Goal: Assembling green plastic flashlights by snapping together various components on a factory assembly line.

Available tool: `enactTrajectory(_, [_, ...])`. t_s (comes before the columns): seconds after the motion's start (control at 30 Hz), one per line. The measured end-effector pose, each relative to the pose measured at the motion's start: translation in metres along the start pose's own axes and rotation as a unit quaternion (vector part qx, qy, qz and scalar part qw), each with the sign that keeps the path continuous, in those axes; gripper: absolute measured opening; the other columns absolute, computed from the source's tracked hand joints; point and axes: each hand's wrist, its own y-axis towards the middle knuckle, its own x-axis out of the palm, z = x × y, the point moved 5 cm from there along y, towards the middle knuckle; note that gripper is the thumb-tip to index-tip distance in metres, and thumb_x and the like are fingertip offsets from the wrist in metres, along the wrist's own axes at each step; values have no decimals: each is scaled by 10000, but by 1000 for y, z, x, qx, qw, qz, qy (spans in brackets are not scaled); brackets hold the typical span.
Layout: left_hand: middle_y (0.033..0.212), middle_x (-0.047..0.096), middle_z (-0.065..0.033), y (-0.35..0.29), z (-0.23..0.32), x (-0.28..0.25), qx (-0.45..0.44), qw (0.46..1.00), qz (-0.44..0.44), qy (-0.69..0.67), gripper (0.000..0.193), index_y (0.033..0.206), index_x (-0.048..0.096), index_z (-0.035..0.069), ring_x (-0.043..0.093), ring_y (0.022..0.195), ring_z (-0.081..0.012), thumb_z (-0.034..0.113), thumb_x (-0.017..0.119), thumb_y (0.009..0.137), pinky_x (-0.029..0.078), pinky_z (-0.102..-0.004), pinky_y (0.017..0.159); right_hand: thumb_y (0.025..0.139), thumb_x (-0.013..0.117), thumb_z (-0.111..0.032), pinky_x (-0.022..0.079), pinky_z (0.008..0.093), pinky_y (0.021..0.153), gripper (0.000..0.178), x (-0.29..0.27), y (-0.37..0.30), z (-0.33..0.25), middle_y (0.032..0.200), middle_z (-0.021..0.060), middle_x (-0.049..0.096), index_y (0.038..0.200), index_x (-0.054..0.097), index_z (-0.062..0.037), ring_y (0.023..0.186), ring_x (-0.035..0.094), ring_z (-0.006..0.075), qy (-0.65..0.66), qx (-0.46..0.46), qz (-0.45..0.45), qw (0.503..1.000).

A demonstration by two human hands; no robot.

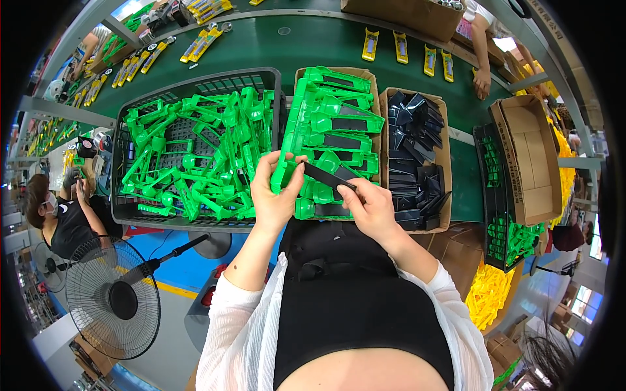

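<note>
My left hand [274, 203] grips a bright green plastic housing [281, 176] between thumb and fingers. Pinched in my right hand [373, 207] is a flat black strip [324, 176], whose far end reaches to the green housing by my left thumb. Whether the strip is seated in the housing cannot be made out. Just beyond both hands is a cardboard box [375, 88] of green housings, several with black strips in them. A black plastic crate [195, 79] on the left holds many loose green housings [238, 120]. To the right, another cardboard box [445, 218] contains loose black pieces [417, 140].
On the green conveyor belt [313, 39] lie yellow packaged items [401, 47]. A person's hand [482, 83] rests at its far side. At right stand an open carton [531, 163] and a black crate [493, 241]. A fan [122, 300] and a seated co-worker [75, 218] are at left.
</note>
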Motion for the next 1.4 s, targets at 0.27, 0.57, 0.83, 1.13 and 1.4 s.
enactTrajectory(0.27, [891,647,-120,-1,-2,8,107,982,45,147,237,960,535,1,636,794,-183,-1,647,752,486,-277,699,808,614,-87,417,344,438,106,12,1,-12,566,112,540,767,540,-22,482,551,271,-67,-48,43,996])
enactTrajectory(0.57, [755,573,-99,16,-16,24,219,893,64,388,301,954,537,63,580,684,-297,-24,570,668,466,-382,578,792,617,-82,440,362,444,159,43,20,1,531,106,515,713,484,-43,484,558,272,-214,-125,62,967])
enactTrajectory(0.83, [748,585,-99,7,-17,29,179,898,24,400,242,958,536,85,591,673,-299,67,602,726,467,-394,555,833,560,-148,459,378,427,208,41,29,20,517,122,525,691,442,-53,469,561,296,-261,-97,64,958])
enactTrajectory(1.13, [900,631,-142,3,0,-6,-180,967,4,-180,293,1097,464,-9,614,647,-181,185,539,891,473,-261,537,886,554,-216,315,179,393,227,-18,20,68,560,-15,519,740,519,-46,429,416,33,230,260,-77,935])
enactTrajectory(1.4, [887,629,-85,-3,-22,-22,-257,940,-158,-158,207,1019,592,-20,607,690,-145,71,611,834,505,-272,625,905,529,-209,311,174,403,234,-25,-2,47,562,-5,509,728,511,-57,426,399,29,280,272,-156,907])
